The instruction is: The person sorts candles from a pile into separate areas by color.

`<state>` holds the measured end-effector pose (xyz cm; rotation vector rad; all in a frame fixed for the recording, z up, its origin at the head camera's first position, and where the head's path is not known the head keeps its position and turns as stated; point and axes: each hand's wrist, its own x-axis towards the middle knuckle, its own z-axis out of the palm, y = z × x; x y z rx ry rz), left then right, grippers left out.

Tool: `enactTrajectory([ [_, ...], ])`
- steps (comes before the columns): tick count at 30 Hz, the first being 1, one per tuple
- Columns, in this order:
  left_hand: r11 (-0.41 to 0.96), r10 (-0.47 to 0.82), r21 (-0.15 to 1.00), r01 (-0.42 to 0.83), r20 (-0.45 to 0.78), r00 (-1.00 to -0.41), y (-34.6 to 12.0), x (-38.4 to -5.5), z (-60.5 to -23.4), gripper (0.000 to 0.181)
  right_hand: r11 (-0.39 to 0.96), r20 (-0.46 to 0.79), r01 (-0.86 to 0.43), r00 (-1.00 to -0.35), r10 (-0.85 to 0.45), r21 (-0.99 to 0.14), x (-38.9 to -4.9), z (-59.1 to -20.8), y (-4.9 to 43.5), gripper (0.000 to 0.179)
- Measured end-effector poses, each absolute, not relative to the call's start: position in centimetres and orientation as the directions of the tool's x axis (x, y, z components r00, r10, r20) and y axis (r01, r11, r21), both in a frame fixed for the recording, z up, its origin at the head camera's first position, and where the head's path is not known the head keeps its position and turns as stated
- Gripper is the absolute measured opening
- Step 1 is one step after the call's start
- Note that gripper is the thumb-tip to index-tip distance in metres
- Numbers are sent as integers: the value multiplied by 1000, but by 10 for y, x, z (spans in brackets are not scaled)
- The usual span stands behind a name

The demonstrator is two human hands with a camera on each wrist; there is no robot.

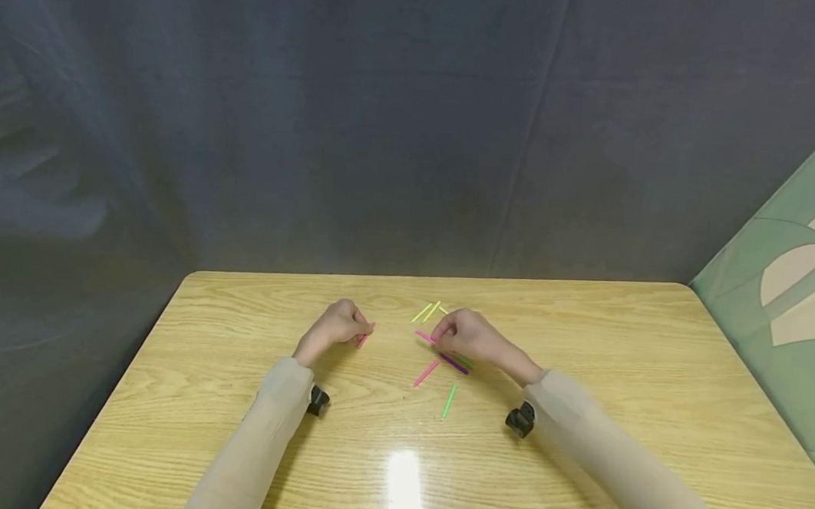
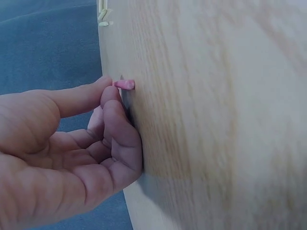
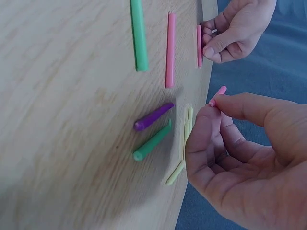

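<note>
My left hand (image 1: 338, 324) pinches a thin pink stick (image 2: 125, 84) between thumb and index finger, low at the tabletop on the left. A second pink stick (image 3: 220, 91) is pinched by thumb and index finger of my right hand (image 1: 472, 336), sticking out past the fingertips above the table. Below that hand lie a purple stick (image 3: 153, 116) and a dark green stick (image 3: 152, 141), side by side. Another pink stick (image 1: 426, 374) lies between the hands, and a light green stick (image 1: 449, 403) rests nearer the front.
Several pale yellow sticks (image 1: 421, 312) lie behind the right hand, toward the table's far edge. The wooden table (image 1: 613, 419) meets a dark curtain (image 1: 414, 132) at the back. A patterned green and cream fabric (image 1: 781, 259) stands along the right side.
</note>
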<state>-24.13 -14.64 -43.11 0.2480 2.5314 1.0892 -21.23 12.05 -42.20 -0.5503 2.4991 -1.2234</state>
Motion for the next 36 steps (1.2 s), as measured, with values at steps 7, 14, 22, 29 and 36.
enactTrajectory([
  [7,678,312,735,7,-280,-908,-149,-242,-430,41,593,-100,-232,-876,-472,-771,-217,-421,109,15],
  [14,678,297,735,-13,-290,-910,-150,-242,-431,40,588,-102,-245,-864,-493,-771,-223,-421,94,14],
  [22,676,307,737,-2,-284,-908,-151,-242,-432,39,607,-102,-254,-866,-489,-753,-228,-424,78,5],
  [29,668,332,744,23,-270,-904,-151,-243,-433,40,617,-75,-260,-884,-462,-743,-231,-429,66,7],
  [36,683,298,730,-8,-289,-910,-148,-243,-431,34,624,-54,-244,-907,-419,-742,-236,-434,56,6],
])
